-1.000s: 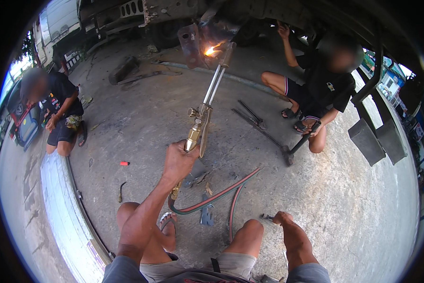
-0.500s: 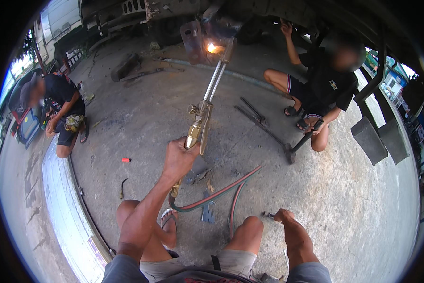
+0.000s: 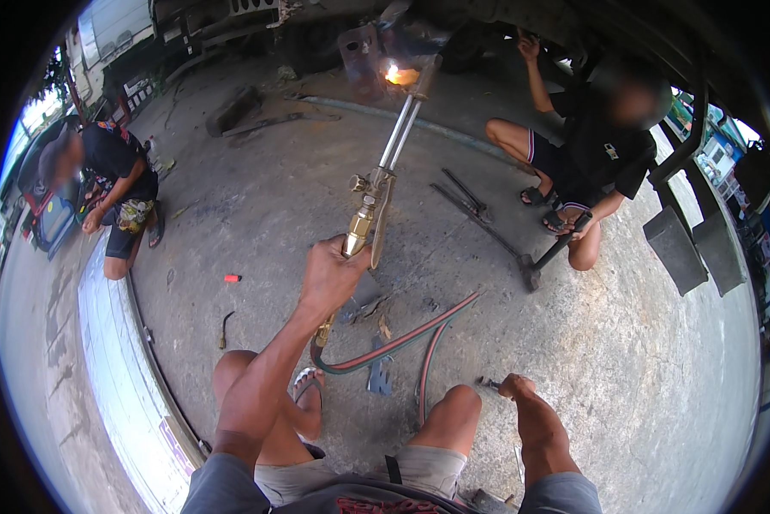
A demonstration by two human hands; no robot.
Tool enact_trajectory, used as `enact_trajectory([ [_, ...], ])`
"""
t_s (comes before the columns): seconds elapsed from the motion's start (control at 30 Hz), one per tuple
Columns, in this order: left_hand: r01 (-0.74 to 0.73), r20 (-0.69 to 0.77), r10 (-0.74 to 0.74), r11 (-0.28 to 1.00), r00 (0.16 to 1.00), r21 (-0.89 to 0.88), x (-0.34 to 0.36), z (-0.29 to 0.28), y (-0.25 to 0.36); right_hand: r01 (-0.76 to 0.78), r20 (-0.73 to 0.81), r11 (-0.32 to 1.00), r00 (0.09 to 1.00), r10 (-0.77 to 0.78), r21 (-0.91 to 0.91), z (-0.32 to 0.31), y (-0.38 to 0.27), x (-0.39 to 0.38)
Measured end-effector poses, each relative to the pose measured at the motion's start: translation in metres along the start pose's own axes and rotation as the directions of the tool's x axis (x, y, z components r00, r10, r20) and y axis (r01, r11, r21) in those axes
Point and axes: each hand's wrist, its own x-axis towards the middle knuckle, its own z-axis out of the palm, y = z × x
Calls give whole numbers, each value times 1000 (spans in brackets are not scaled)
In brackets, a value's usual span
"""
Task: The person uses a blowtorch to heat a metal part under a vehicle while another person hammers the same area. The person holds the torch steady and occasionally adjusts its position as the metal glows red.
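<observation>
My left hand (image 3: 338,272) is wrapped round the handle of a brass cutting torch (image 3: 370,210), its two long tubes reaching away under a vehicle. At the torch's far end a bright orange flame (image 3: 400,76) burns against a dark metal part. A rusty bracket (image 3: 362,62) with holes hangs just left of the flame. Red and green hoses (image 3: 402,342) trail from the torch's rear down between my knees. Low on the right, my right hand (image 3: 519,388) is closed round a small dark metal tool (image 3: 489,382), mostly hidden by the fingers.
At right a person (image 3: 603,146) squats, holding a sledgehammer (image 3: 549,259); long-handled tools (image 3: 475,214) lie nearby. Another person (image 3: 119,184) crouches at left beside a pale board (image 3: 115,343). A long pipe (image 3: 419,130), a red cylinder (image 3: 232,278) and a blue-grey plate (image 3: 380,377) lie on the concrete.
The view has shifted slightly. The torch tip has moved a little right and away in the picture, and the orange glow looks wider. Both hands keep their holds.
</observation>
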Motion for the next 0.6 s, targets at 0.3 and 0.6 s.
enact_trajectory([
  [0.3,35,3,-35,999,999,1,-4,-2,7,58,4,998,998,-58,14,-4,2,-5],
  [0.6,9,40,-10,1000,999,16,-8,-6,18,24,-75,999,997,-26,-29,-8,2,-20],
])
